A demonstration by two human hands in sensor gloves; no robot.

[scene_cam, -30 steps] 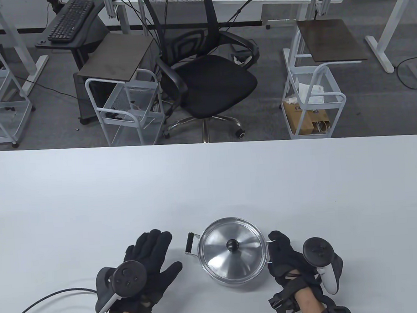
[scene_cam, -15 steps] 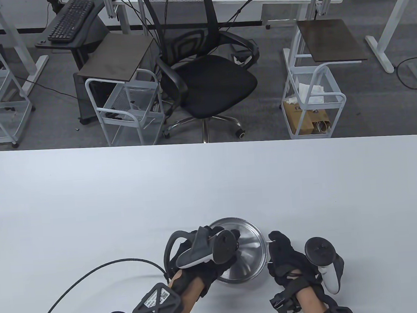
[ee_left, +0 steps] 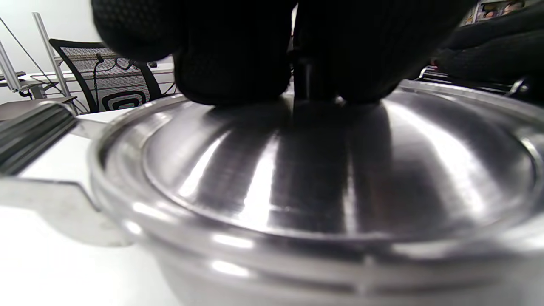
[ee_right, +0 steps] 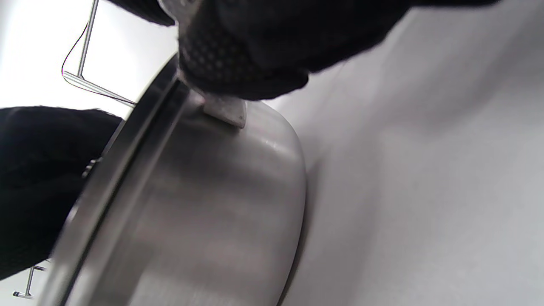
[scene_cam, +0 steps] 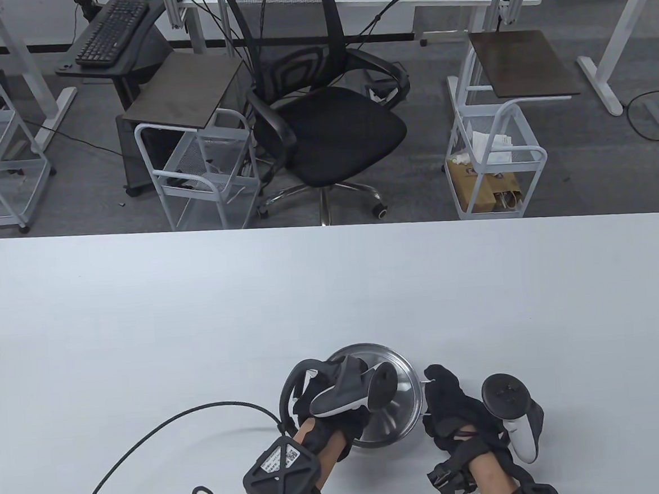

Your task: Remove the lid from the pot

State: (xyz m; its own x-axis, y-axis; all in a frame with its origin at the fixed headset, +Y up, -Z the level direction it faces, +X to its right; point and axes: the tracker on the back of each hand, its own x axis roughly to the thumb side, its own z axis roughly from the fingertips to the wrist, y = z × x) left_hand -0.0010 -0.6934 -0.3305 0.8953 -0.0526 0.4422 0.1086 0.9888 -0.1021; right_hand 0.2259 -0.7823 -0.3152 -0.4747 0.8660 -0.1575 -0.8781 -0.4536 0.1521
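Black glove fabric covered the left hand [scene_cam: 341, 421], which was positioned directly over the centre of the lid [scene_cam: 398, 386], with its fingers [ee_left: 229, 63] closed around the dark knob [ee_left: 307, 80] and their tips touching the lid's domed surface. The left tracker [scene_cam: 354, 392] sat above the lid, hiding most of it in the table view. The lid [ee_left: 331, 170] was seated on the pot [ee_left: 297, 263], inside the pot's rim. The right hand [scene_cam: 456, 410] was just to the right of the pot, and its fingers [ee_right: 255, 55] gripped the pot's right side handle [ee_right: 225, 111] where the bracket met the wall. The right tracker [scene_cam: 513, 409] lay farther right of the pot. The pot's left side handle [ee_left: 34, 136] projected freely, with no hand on it. The pot [ee_right: 191, 221] stood upright on the white table [scene_cam: 198, 301], near the table's near edge. A black cable [scene_cam: 167, 425] ran in a loop left of the pot toward the left wrist. Beyond the pot, past the table's far edge, stood a black office chair [scene_cam: 326, 117].
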